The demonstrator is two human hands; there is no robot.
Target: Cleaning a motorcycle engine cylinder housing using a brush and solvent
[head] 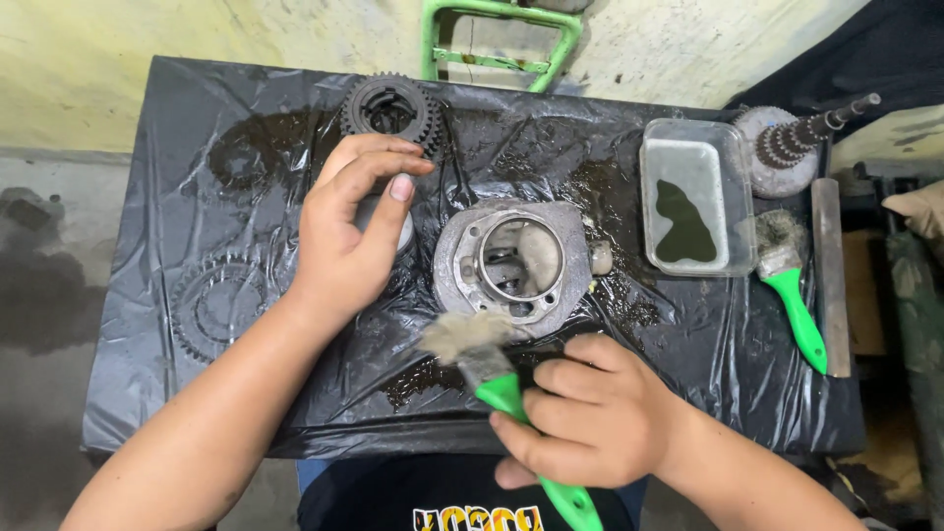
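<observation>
The green-handled brush (497,379) sits gripped in our right hand (590,413), bristles at the near edge of the grey metal cylinder (511,261) mid-surface (688,344). Our left hand (344,231) curls loosely around a small grey part (393,224) just left of it, a dark gear (391,108) beyond.

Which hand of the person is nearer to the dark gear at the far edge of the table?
Left. The left hand has its fingers just below the dark gear, almost at its edge. The right hand is far away at the near edge, holding a green-handled brush.
</observation>
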